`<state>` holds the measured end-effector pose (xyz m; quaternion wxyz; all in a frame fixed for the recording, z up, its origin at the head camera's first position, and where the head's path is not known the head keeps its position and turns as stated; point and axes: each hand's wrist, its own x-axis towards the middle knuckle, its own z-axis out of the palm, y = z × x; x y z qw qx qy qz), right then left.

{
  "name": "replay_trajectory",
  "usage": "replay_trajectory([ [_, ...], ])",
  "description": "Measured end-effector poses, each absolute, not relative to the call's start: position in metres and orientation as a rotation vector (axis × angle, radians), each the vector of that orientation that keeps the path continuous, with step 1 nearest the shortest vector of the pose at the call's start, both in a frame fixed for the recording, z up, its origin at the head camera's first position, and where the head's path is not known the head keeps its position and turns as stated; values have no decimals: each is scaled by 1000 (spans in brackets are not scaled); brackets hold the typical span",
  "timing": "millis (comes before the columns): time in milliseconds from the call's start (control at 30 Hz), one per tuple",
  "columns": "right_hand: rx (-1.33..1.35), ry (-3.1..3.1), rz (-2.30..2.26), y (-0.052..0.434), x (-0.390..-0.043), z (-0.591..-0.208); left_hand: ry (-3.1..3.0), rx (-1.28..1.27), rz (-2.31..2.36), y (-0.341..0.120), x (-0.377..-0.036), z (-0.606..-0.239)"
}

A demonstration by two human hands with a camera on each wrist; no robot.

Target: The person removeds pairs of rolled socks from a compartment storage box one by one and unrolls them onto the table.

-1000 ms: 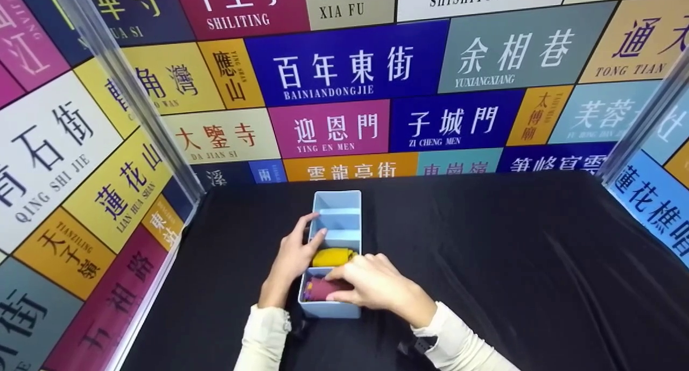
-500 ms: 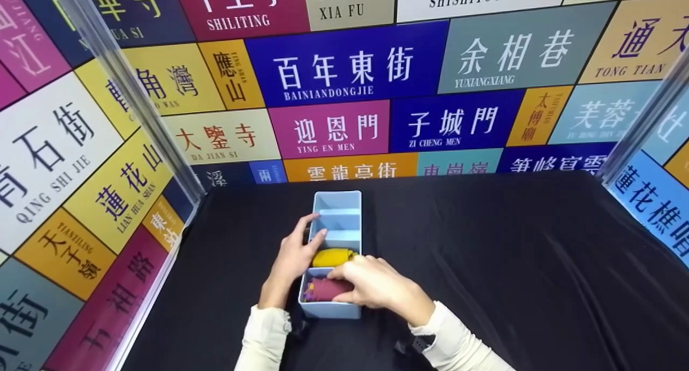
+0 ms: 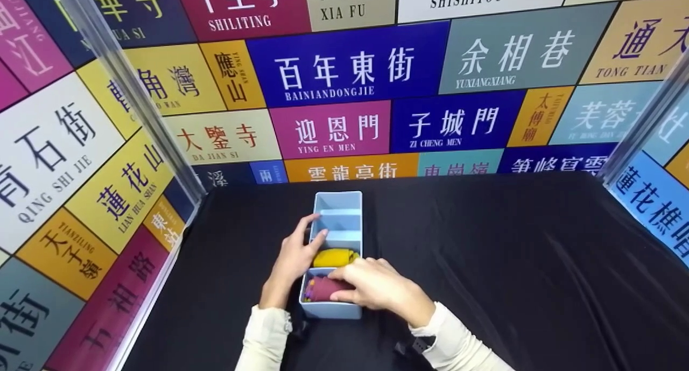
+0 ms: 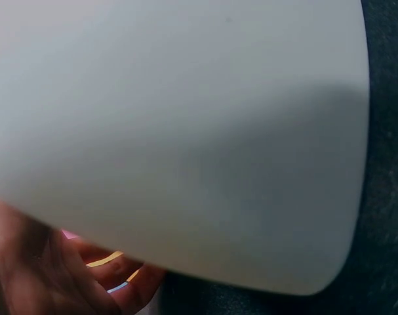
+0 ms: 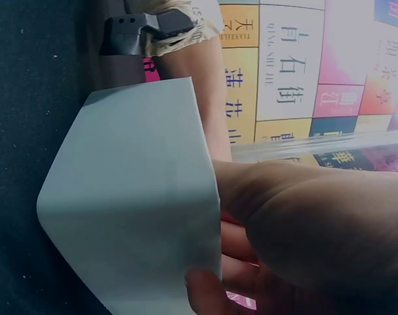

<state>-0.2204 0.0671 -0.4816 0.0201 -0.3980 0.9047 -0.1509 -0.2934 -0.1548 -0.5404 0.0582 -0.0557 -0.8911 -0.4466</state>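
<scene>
Maroon cloth (image 3: 321,288) lies in the box's (image 3: 338,204) nearest compartment under the right hand's (image 3: 379,290) pressing, curled fingers, while the left hand (image 3: 290,263) lies relaxed along the left wall.

Two rolls (image 3: 323,288) in box (image 3: 337,203), hands (image 3: 290,263) either side

Pale box wall (image 4: 185,131) filling frame, apparently against curled fingers (image 4: 100,275).

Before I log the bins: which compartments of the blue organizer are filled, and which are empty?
Two filled, two empty. In the blue organizer, the nearest compartment holds a maroon roll, the next a yellow roll; the two far ones show bare floor.
</scene>
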Motion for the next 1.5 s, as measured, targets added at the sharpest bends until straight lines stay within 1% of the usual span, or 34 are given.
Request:
replay_trajectory([
  [567,-1146,2798,-460,67,-220,-480,-2707,-190,-1350,-155,-294,-542],
  [933,-1254,2839,-418,69,-225,-484,-2701,-181,-1354,-155,-294,-542],
  [1267,-1229,2767,-537,76,-224,-470,-2685,-175,-1361,-156,-294,-541],
  [1500,-1273,2762,-643,83,-222,-461,-2705,-149,-1345,-155,-294,-540],
])
